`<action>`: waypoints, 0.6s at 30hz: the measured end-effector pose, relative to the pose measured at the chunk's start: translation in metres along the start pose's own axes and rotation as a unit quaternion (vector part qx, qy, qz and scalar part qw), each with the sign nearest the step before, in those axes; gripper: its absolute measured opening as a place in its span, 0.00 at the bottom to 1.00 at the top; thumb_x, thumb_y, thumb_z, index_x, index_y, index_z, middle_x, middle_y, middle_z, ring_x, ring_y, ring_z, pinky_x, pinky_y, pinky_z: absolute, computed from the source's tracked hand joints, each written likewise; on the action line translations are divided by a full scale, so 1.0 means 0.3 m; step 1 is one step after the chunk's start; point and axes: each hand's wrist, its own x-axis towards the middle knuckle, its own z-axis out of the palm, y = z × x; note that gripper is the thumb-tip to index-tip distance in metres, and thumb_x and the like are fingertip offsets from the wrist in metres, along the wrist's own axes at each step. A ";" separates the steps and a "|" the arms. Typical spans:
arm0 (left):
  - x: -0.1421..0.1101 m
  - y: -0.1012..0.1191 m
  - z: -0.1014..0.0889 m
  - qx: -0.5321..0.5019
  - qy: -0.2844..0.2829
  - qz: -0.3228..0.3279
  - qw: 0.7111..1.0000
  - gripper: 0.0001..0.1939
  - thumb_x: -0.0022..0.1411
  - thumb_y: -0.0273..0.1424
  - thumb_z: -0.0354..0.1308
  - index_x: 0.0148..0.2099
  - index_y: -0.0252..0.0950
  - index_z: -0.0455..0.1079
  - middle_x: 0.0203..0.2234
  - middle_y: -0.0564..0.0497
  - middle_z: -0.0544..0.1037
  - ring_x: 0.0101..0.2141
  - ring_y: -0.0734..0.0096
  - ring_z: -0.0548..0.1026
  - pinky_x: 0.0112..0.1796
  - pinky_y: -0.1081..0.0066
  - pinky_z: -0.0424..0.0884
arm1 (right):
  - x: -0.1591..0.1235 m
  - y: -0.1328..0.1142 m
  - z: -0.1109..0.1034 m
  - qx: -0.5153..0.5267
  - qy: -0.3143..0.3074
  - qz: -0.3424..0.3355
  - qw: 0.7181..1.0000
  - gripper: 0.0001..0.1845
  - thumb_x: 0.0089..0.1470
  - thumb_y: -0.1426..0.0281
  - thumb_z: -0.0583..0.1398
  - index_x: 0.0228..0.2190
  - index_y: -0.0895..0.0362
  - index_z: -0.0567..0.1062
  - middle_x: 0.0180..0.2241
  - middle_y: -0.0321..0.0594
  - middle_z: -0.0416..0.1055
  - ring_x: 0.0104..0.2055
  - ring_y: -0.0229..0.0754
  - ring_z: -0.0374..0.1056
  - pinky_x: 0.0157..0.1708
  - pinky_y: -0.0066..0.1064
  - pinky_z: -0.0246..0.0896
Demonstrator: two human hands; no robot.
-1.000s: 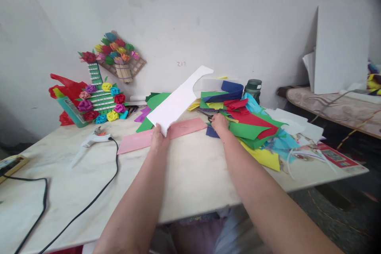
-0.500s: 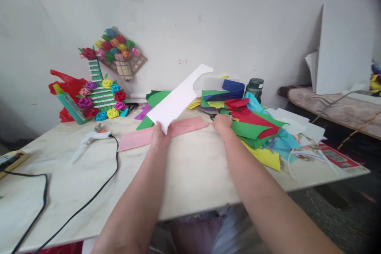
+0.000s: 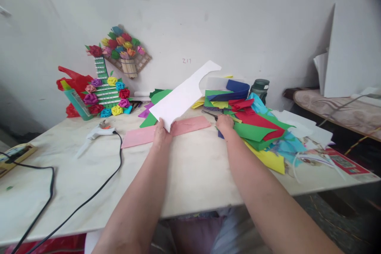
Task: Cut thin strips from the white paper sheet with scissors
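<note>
My left hand (image 3: 162,135) pinches the near corner of a white cut-out sheet (image 3: 183,97) and holds it tilted up over the table. A long pink strip (image 3: 143,135) lies flat under that hand. My right hand (image 3: 224,124) rests with curled fingers at the near edge of a heap of coloured sheets (image 3: 253,125), right by a pair of scissors (image 3: 211,112) that lies partly under the paper. Whether its fingers hold the scissors is hidden.
A white glue gun (image 3: 95,133) with a black cord (image 3: 89,202) lies at the left. Paper-flower crafts (image 3: 105,97) stand at the back left by the wall. A dark green jar (image 3: 259,89) stands behind the paper heap. The table's front edge (image 3: 190,210) is close to me.
The view has shifted slightly. My right hand has stayed at the edge of the paper heap by the scissors, moving only a little. The left hand still holds the white sheet.
</note>
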 end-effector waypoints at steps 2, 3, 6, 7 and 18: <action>0.002 0.003 -0.002 0.002 -0.003 -0.009 1.000 0.08 0.60 0.33 0.52 0.39 0.35 0.67 0.37 0.47 0.75 0.39 0.64 0.74 0.35 0.65 0.74 | 0.005 -0.004 -0.001 -0.008 0.003 -0.001 1.000 0.18 0.51 0.76 0.50 0.42 0.60 0.74 0.43 0.51 0.70 0.48 0.51 0.61 0.41 0.36 0.56; 0.003 0.004 -0.003 0.003 -0.007 -0.012 1.000 0.08 0.59 0.33 0.52 0.40 0.36 0.67 0.37 0.47 0.75 0.39 0.63 0.74 0.34 0.66 0.75 | 0.006 -0.006 -0.002 -0.012 0.007 0.001 1.000 0.19 0.51 0.76 0.50 0.42 0.59 0.74 0.44 0.51 0.70 0.48 0.51 0.61 0.42 0.35 0.56; 0.008 0.005 -0.007 0.004 -0.016 -0.009 1.000 0.09 0.59 0.33 0.52 0.42 0.37 0.66 0.38 0.46 0.74 0.39 0.62 0.74 0.32 0.67 0.75 | 0.007 -0.014 -0.008 -0.018 0.018 0.012 1.000 0.19 0.52 0.76 0.50 0.42 0.61 0.74 0.44 0.53 0.69 0.48 0.50 0.62 0.42 0.35 0.57; 0.010 0.004 -0.008 0.004 -0.017 -0.005 1.000 0.09 0.59 0.33 0.52 0.42 0.37 0.66 0.39 0.47 0.74 0.39 0.62 0.74 0.32 0.67 0.75 | 0.006 -0.017 -0.010 -0.018 0.017 0.016 1.000 0.19 0.52 0.77 0.50 0.42 0.62 0.74 0.44 0.54 0.69 0.48 0.50 0.63 0.41 0.35 0.58; 0.013 0.014 -0.014 -0.015 -0.050 0.047 0.998 0.04 0.60 0.27 0.49 0.38 0.39 0.62 0.42 0.50 0.73 0.43 0.65 0.72 0.40 0.57 0.71 | -0.020 -0.034 -0.055 -0.019 0.013 0.023 0.999 0.16 0.49 0.78 0.54 0.39 0.63 0.75 0.40 0.56 0.71 0.49 0.53 0.63 0.39 0.37 0.62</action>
